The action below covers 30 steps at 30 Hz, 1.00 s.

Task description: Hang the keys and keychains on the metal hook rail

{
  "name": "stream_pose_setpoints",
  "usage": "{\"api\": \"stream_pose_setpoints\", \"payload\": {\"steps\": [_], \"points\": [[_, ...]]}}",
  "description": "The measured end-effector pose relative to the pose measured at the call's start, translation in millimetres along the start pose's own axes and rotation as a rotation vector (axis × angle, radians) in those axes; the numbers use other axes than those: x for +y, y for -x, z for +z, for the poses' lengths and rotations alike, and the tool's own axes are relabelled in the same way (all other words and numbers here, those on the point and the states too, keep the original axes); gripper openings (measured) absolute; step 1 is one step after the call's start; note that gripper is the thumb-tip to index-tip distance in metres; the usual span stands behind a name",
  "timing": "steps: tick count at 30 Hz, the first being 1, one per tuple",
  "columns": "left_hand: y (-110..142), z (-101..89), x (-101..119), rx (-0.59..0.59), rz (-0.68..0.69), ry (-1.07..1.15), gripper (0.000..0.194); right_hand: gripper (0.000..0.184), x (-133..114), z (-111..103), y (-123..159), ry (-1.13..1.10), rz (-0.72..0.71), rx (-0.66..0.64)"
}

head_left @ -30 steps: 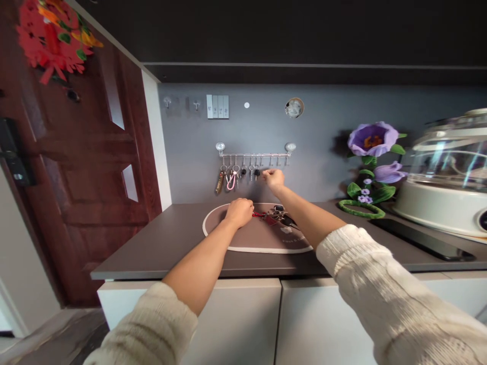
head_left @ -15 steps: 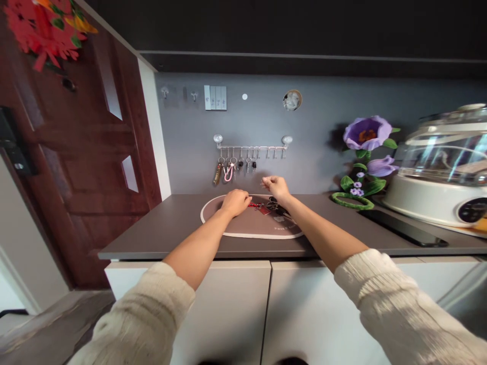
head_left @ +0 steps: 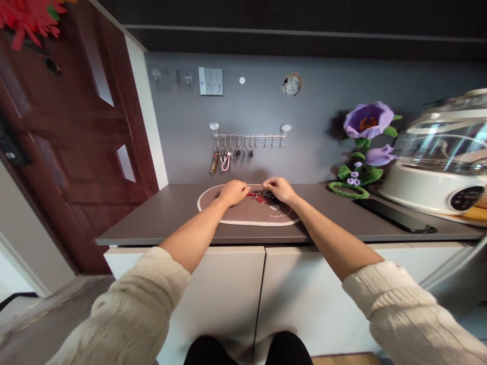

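My left hand (head_left: 233, 192) rests curled on the left part of a brown oval mat (head_left: 243, 215), its fingertips at a red-tagged bunch of keys (head_left: 257, 196). My right hand (head_left: 280, 188) is lowered over a dark key bunch (head_left: 274, 201) on the same mat, fingers bent and pinched at it. Above on the grey wall hangs a metal hook rail (head_left: 249, 136) with several key rings (head_left: 227, 158) on its left hooks; the right hooks are bare.
The mat lies on a dark countertop (head_left: 171, 218) over white cabinet doors. A wooden door (head_left: 64, 137) stands at left. At right are purple fabric flowers (head_left: 367, 142), a black flat device (head_left: 393, 217) and a white appliance with a clear lid (head_left: 441, 162).
My right hand came down from the hook rail to the keys on the mat. My left hand stayed at the red key bunch. The view tipped downward.
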State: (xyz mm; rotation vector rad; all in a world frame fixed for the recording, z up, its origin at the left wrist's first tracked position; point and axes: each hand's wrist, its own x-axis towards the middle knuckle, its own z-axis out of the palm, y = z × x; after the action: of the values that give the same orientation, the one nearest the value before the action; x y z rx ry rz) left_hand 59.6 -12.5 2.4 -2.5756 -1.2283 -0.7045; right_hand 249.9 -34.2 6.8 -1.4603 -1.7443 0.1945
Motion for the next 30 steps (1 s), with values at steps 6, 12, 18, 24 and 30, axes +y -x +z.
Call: {"api": "stream_pose_setpoints", "payload": {"steps": [6,12,18,24,30], "points": [[-2,2.6,-3,-0.002,0.01,0.007,0.039,0.01,1,2,4,0.116,-0.013,-0.051],[-3,4.0,-4,0.007,0.023,0.017,0.039,0.011,7,8,0,0.243,-0.115,-0.08],[-8,10.6,-8,0.007,0.053,0.027,0.035,0.019,6,11,-1,0.37,-0.195,-0.119],[-11,22.0,-13,0.021,0.121,0.096,0.03,0.02,5,13,-2,0.403,-0.189,-0.125],[-10,25.4,-14,-0.04,0.116,0.037,0.018,0.02,9,15,-4,0.406,-0.201,-0.127]]}}
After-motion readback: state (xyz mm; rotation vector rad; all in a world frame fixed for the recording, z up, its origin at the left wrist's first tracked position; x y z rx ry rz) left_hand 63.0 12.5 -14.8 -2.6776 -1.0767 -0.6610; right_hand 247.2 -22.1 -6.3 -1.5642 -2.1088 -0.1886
